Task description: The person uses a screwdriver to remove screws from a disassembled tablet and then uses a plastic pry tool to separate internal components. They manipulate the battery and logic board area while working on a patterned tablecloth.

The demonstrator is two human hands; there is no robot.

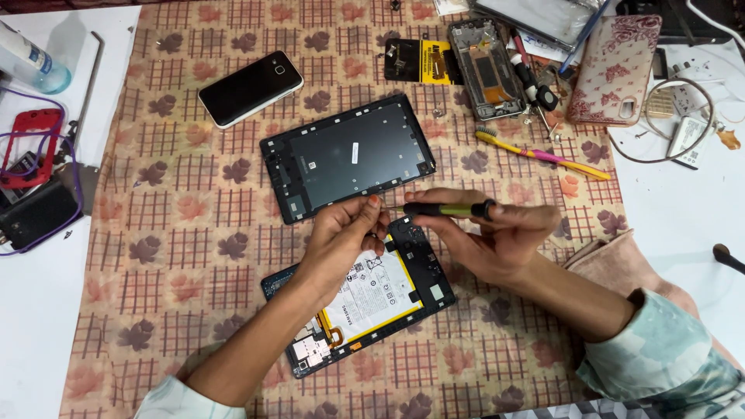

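Your right hand [497,233] is wrapped around a screwdriver [446,209] with a green and black handle, held level, its tip pointing left. Your left hand [345,233] meets that tip, thumb and fingertips pinched together at it; whether they hold something tiny there you cannot tell from this view. Both hands hover over the top edge of the opened tablet [361,302], which lies on the cloth [178,256] with its white battery [372,299] and yellow-edged frame showing. Just beyond your hands, apart from the tablet, lies its dark back cover [349,155], inner side up.

Further up the cloth, a black phone [250,87] lies at the left, and a stripped phone frame [486,70] lies at the right beside a yellow and black pad [423,60]. A yellow and pink toothbrush [539,154] lies right of the cover, and a flowered phone case [617,70] rests near the cloth's far right edge.
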